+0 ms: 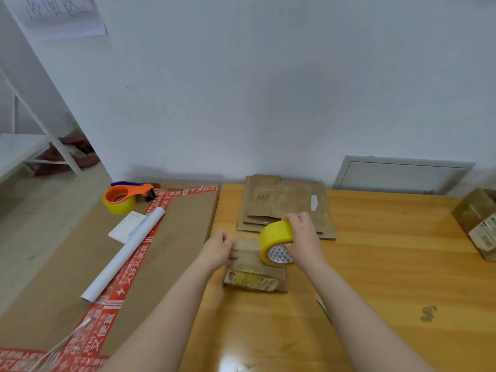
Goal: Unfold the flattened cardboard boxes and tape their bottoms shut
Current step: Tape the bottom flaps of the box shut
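cardboard box (249, 264), small, squat and brown, sits on the wooden surface (375, 264) directly under and between both grips. its top looks glossy with clear tape, and a worn yellowish label runs along its near side. the left grip (218, 248) has its fingers curled against the box's left end, holding it; whether it also pinches a tape end cannot be told. the right grip (302, 237) is wrapped around a yellow tape roll (275, 236), fingers over the smooth outer band and thumb by the white patterned core. the roll stands on edge, touching the box's right part.

just beyond the right grip lies a stack of flattened boxes (284, 202), creased brown sheets layered unevenly against the wall. far to the right of that grip, at the surface's edge, stands another brown box (477, 221) with a printed label.

left of the left grip is a large flat carton (182, 232), matte brown with red printed tape along its seams. on it, well beyond that grip, are a white paper tube (126, 253), a small white card (124, 226) touching the tube, and an orange tape dispenser (126, 196) loaded with a yellow roll.
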